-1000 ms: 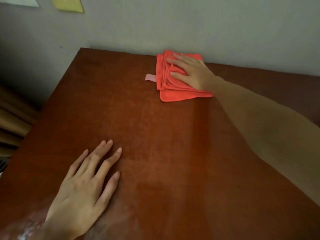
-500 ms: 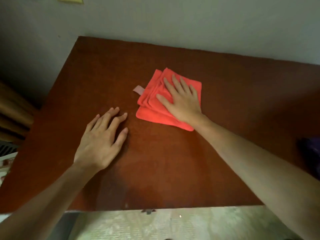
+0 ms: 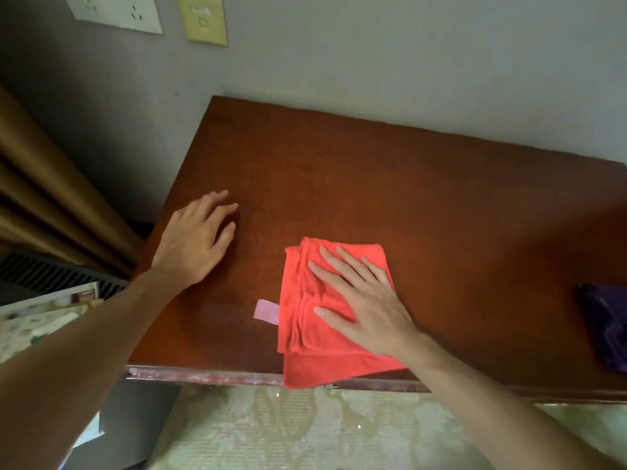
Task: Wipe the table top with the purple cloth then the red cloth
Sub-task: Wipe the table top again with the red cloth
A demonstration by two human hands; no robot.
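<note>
Our right hand [image 3: 368, 305] lies flat, fingers straight and spread, pressing red cloth [image 3: 319, 354] onto table top [image 3: 373, 184]. Cloth folded; long axis runs from near table edge toward wall, slightly tilted; near corner overhangs edge just left of our right wrist. Pink tag [image 3: 267, 311] points from cloth's left side toward our left hand [image 3: 196, 244]. Left hand rests flat on bare wood, fingers relaxed, holding nothing, apart from cloth. Purple cloth [image 3: 607, 327] lies crumpled well right of right hand.
</note>
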